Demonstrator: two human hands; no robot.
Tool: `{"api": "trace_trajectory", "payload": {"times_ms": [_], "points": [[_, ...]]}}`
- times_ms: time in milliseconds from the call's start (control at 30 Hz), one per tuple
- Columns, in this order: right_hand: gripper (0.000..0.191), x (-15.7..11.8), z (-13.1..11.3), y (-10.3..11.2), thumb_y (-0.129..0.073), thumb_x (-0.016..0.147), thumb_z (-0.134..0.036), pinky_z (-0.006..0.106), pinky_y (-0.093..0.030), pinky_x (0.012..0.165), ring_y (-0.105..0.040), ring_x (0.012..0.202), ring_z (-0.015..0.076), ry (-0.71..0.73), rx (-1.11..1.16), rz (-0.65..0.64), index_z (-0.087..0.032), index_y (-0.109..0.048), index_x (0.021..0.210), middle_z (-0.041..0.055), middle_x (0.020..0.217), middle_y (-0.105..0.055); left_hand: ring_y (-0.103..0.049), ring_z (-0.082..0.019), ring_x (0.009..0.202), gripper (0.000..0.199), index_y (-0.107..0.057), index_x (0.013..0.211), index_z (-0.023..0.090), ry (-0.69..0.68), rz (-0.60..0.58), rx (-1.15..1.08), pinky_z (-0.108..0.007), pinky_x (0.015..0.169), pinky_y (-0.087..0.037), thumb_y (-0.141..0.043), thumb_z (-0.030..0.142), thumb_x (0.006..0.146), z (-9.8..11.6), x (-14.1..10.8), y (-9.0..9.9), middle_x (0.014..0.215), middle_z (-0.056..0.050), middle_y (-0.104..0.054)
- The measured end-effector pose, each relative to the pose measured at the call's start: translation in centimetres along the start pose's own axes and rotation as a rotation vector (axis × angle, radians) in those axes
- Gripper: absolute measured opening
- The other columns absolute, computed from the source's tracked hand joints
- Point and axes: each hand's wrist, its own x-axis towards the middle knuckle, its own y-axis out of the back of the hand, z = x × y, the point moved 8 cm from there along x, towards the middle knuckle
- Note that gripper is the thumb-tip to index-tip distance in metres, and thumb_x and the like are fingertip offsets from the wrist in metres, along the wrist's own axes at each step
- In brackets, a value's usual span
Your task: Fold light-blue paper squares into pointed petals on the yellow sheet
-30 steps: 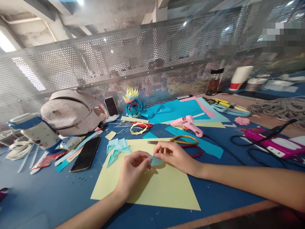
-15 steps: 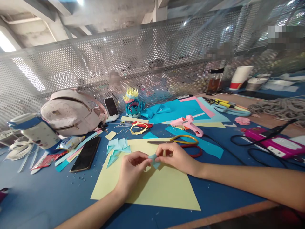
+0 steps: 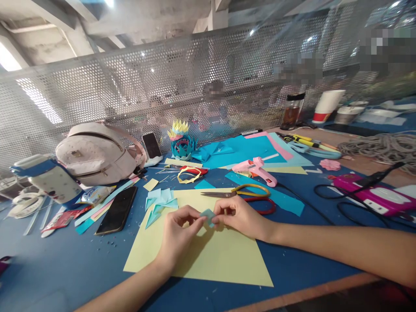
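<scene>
Two hands, left hand [image 3: 178, 234] and right hand [image 3: 239, 215], fingertips pinched together on one small blue paper piece [image 3: 208, 216] over one yellow sheet [image 3: 211, 255], now folded more compactly than a moment earlier; one pair of scissors [image 3: 240, 192] nearby.

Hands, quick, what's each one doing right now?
Left hand: pinching the small light-blue paper piece.
Right hand: pinching the same piece.

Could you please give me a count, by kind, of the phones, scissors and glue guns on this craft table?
Phones: 2, a black one lying flat and one propped upright.
Scissors: 1, yellow-handled, just beyond the right hand.
Glue guns: 1, pink.
Total: 4.
</scene>
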Motion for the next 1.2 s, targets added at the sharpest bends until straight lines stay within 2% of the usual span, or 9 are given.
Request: {"api": "trace_trajectory", "payload": {"times_ms": [133,233,300,433,567,667,833,1067,1200], "points": [[0.044,-0.1,0.0,-0.1,-0.079,0.078,-0.056,0.022,-0.036,0.05,-0.054,0.054,0.0118,0.006,-0.003,-0.003,-0.014,-0.068,0.071,0.0045,0.066,-0.071,-0.057,-0.015,0.066,0.02,-0.071,0.067,0.018,-0.001,-0.007,0.003,-0.024,0.063,-0.043,-0.074,0.034,0.078,0.2,0.0,0.0,0.07,-0.003,-0.068],[0.043,-0.1,0.0,-0.3,-0.08,0.077,-0.056,0.022,-0.041,0.053,-0.059,0.059,0.0133,0.025,0.036,-0.039,-0.014,-0.068,0.079,0.0034,0.07,-0.07,-0.055,-0.014,0.066,0.02,-0.069,0.067,0.018,0.017,-0.024,0.005,-0.024,0.064,-0.042,-0.073,0.034,0.078,0.1,0.0,-0.2,0.07,-0.003,-0.067],[0.044,-0.2,0.1,-0.3,-0.08,0.077,-0.057,0.022,-0.042,0.053,-0.061,0.057,0.0137,0.033,0.056,-0.055,-0.015,-0.066,0.081,0.0004,0.066,-0.066,-0.052,-0.012,0.062,0.02,-0.068,0.066,0.017,0.042,-0.057,0.007,-0.023,0.06,-0.04,-0.074,0.034,0.076,-0.1,0.0,-0.5,0.067,-0.002,-0.065],[0.05,-0.5,0.0,-0.6,-0.066,0.089,-0.06,0.021,-0.034,0.045,-0.048,0.044,0.0096,0.046,-0.036,-0.086,-0.016,-0.057,0.067,-0.004,0.05,-0.051,-0.048,-0.011,0.057,0.022,-0.066,0.065,0.015,0.095,-0.156,0.001,-0.022,0.054,-0.036,-0.075,0.034,0.073,-0.4,-0.4,-1.7,0.062,-0.001,-0.062],[0.054,-0.8,-0.9,-0.8,-0.058,0.095,-0.055,0.021,-0.028,0.044,-0.042,0.045,0.0086,0.108,-0.172,-0.098,-0.017,-0.048,0.058,-0.0038,0.046,-0.045,-0.047,-0.01,0.057,0.02,-0.065,0.063,0.015,0.112,-0.217,0.003,-0.021,0.054,-0.034,-0.074,0.031,0.072,-0.3,-0.7,-2.5,0.061,0.0,-0.059],[0.052,-0.9,-1.3,-1.1,-0.059,0.095,-0.05,0.022,-0.026,0.043,-0.041,0.045,0.0086,0.151,-0.204,-0.117,-0.018,-0.045,0.057,-0.0037,0.046,-0.044,-0.047,-0.01,0.058,0.019,-0.065,0.064,0.014,0.111,-0.234,0.008,-0.021,0.055,-0.033,-0.074,0.03,0.071,-0.3,-0.8,-2.6,0.062,0.0,-0.059],[0.051,-0.7,-1.0,-1.0,-0.056,0.096,-0.046,0.022,-0.025,0.044,-0.037,0.044,0.0078,0.141,-0.125,-0.141,-0.019,-0.04,0.057,-0.0051,0.047,-0.04,-0.047,-0.01,0.058,0.021,-0.063,0.065,0.015,0.12,-0.253,0.01,-0.022,0.055,-0.033,-0.073,0.032,0.073,-0.7,-0.7,-2.7,0.062,0.0,-0.059],[0.054,-0.8,-0.7,-1.2,-0.059,0.095,-0.047,0.023,-0.026,0.047,-0.038,0.047,0.0084,0.15,-0.159,-0.18,-0.016,-0.045,0.052,-0.0025,0.048,-0.044,-0.05,-0.013,0.062,0.016,-0.063,0.066,0.016,0.102,-0.27,0.02,-0.024,0.06,-0.037,-0.073,0.028,0.072,-1.0,-0.9,-2.9,0.065,-0.001,-0.061],[0.056,-0.9,-1.1,-1.3,-0.059,0.095,-0.046,0.024,-0.021,0.047,-0.03,0.048,0.0074,0.198,-0.202,-0.177,-0.017,-0.037,0.052,-0.0048,0.048,-0.034,-0.05,-0.012,0.063,0.016,-0.064,0.066,0.015,0.108,-0.279,0.008,-0.023,0.061,-0.037,-0.075,0.026,0.072,-1.1,-0.9,-2.9,0.065,0.0,-0.06]]}}
